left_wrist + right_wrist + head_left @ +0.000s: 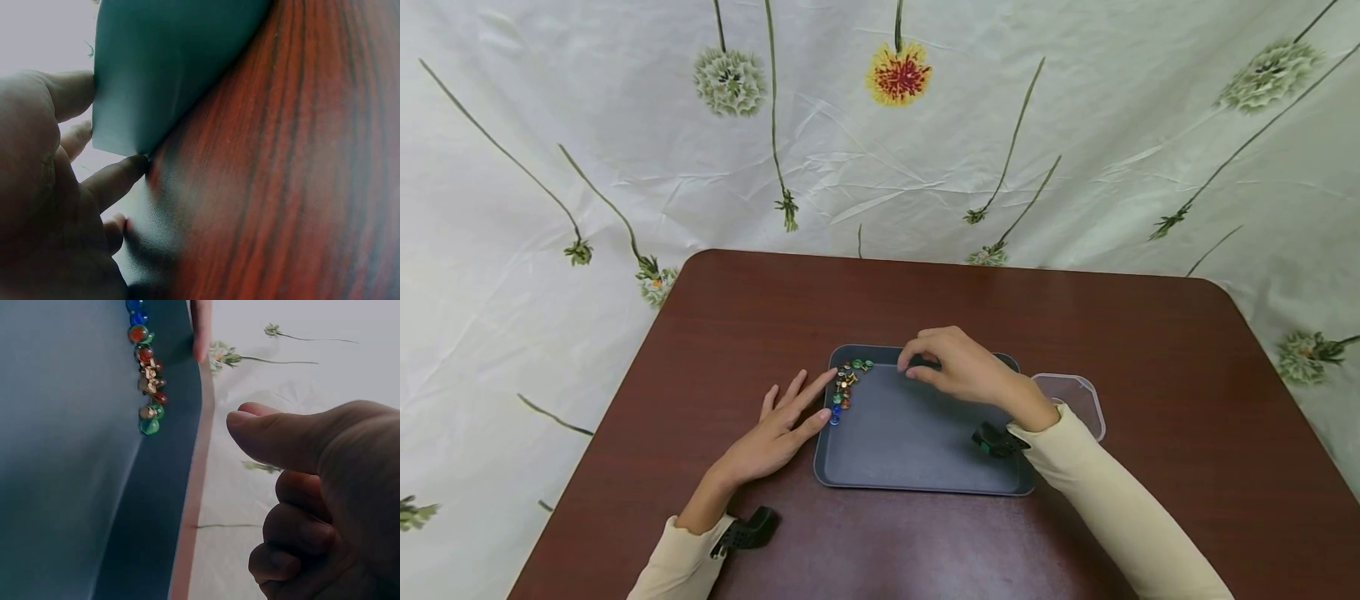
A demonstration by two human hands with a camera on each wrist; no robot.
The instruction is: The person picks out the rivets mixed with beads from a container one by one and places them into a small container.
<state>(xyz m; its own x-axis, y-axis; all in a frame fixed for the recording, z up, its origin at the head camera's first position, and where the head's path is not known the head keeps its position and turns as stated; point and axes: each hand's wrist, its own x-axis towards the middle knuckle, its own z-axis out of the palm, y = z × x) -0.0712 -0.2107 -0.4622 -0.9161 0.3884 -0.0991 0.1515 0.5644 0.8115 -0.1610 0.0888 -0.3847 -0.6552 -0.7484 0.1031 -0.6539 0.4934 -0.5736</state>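
Observation:
A grey-blue tray lies on the table. Along its left side and far-left corner runs a line of small pieces: blue marbles, green marbles, reddish marbles and shiny gold pieces. My left hand has its fingers spread and touches the tray's left rim with thumb and fingertips. Over the tray's far side, to the right of the pieces, hovers my right hand. Its fingers are curled, with thumb and forefinger tips close together. Nothing shows between them, though the contact point is partly hidden.
A clear plastic container stands against the tray's right side, partly behind the right forearm. The brown wooden table has rounded far corners. Behind it hangs a white cloth printed with flowers. Each wrist wears a black camera.

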